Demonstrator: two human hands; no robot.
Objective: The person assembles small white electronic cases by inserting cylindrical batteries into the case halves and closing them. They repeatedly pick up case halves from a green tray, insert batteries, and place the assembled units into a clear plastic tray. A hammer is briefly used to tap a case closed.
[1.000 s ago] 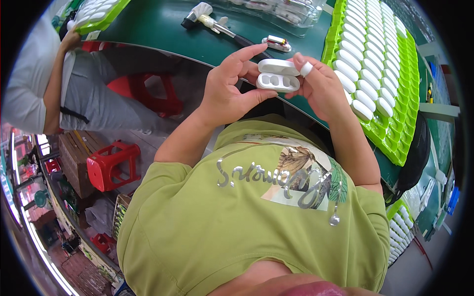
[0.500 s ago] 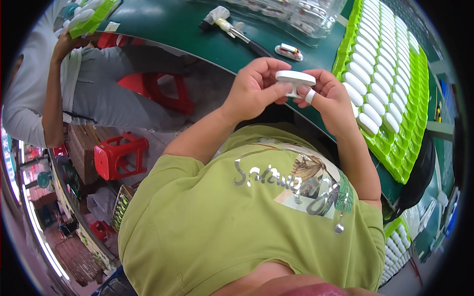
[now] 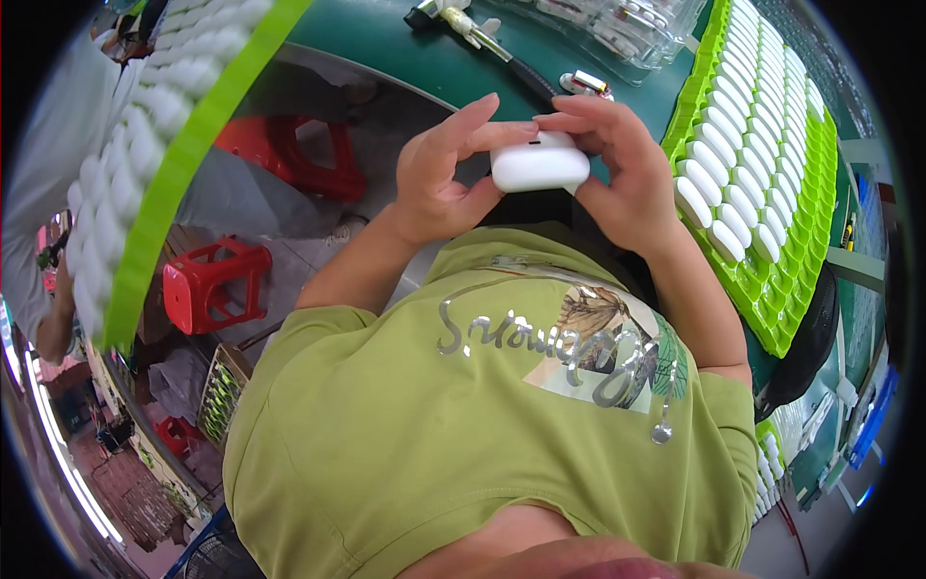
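Between my two hands, just off the table's near edge, is a white rounded earbud case [image 3: 540,166] with a small dark slot on its upper side. My left hand [image 3: 436,179] pinches its left end, thumb below and index finger on top. The thumb and fingers of my right hand [image 3: 629,166] close on the right end. Just beyond the right fingertips lies a small white part [image 3: 585,85] with a silver and red piece inside. A hammer-like tool [image 3: 516,68] with a dark grip rests beside it.
To the right, a bright green moulded tray [image 3: 786,314] carries rows of white cases [image 3: 733,179]. Clear plastic packaging [image 3: 661,29] with small parts sits at the back of the green table [image 3: 386,39]. At left, another green-edged tray [image 3: 207,121] hides part of a person. Red stools [image 3: 217,285] stand on the floor.
The case has turned from a thin edge-on view to its broad rounded side, moving slightly left. My fingers have shifted their hold. A loaded green tray has swung into view at left.
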